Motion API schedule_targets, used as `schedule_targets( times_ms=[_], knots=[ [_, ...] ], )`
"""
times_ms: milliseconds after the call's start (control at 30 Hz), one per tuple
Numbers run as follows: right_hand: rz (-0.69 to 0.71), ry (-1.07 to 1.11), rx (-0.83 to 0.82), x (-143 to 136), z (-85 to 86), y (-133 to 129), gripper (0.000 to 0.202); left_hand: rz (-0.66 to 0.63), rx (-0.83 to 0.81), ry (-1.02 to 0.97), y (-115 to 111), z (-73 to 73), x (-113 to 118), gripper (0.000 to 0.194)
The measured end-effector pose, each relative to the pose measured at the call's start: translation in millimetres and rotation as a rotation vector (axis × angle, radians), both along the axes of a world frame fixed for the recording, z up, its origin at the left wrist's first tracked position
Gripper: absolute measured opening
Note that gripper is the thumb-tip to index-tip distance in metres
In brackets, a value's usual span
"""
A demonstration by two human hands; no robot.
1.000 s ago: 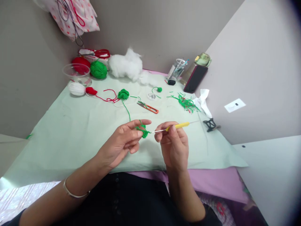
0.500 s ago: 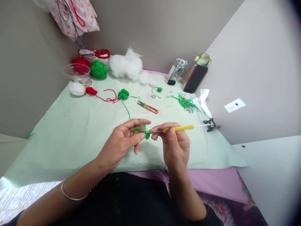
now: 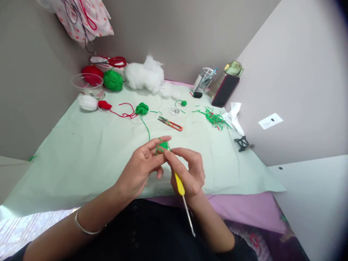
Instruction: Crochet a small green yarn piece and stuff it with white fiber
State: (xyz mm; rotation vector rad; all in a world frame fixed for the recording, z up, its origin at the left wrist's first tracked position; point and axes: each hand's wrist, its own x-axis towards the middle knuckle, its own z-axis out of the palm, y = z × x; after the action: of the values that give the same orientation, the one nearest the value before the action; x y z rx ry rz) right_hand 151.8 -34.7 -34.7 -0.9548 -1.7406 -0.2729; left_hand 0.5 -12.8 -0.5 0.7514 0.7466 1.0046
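Note:
Pinched in my left hand [image 3: 144, 163] is a small green crochet piece [image 3: 164, 145], with green yarn running over the raised index finger. My right hand [image 3: 190, 170] is closed on a yellow-handled crochet hook [image 3: 179, 184]; its free metal end points down toward my body. Thumb and index fingertips of the right hand touch the edge of the crochet piece, close to the left fingertips. The hook's working tip is mostly hidden by the fingers. From the left hand a strand leads back to a small green yarn bundle [image 3: 141, 108] on the table.
Orange thread snips [image 3: 174, 125] lie beyond my hands. Green yarn scraps [image 3: 216, 119], a black claw clip [image 3: 243, 144], a phone [image 3: 225, 91] and a bottle [image 3: 217, 85] are on the right. White stuffing [image 3: 145, 75], yarn balls [image 3: 112, 80] and a clear tub [image 3: 87, 87] stand at the back left.
The crochet hook has swung from lying level, pointing right, to pointing down toward me. My right hand has moved left and turned, its fingertips now at the crochet piece.

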Motion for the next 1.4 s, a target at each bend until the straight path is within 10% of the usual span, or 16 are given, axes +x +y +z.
schedule_targets(
  times_ms=[233,600,800,1033,1400],
  knots=[
    [0.303,0.65,-0.376,0,17.4,1,0.024,-0.013,-0.07,-0.086,5,-0.6,-5,0.032],
    [0.127,0.238,-0.171,-1,4.6,0,0.032,-0.051,-0.157,-0.139,4,-3.2,1,0.025],
    [0.349,0.796,-0.486,4,12.7,3,0.021,-0.036,-0.117,-0.142,7,-2.7,-3,0.024],
    [0.406,0.846,-0.591,3,8.9,5,0.017,-0.017,0.109,0.071,1,-5.1,-2,0.025],
    [0.547,1.032,-0.662,1,7.3,9,0.014,-0.017,0.002,0.011,6,-3.5,-3,0.028]
  ],
)
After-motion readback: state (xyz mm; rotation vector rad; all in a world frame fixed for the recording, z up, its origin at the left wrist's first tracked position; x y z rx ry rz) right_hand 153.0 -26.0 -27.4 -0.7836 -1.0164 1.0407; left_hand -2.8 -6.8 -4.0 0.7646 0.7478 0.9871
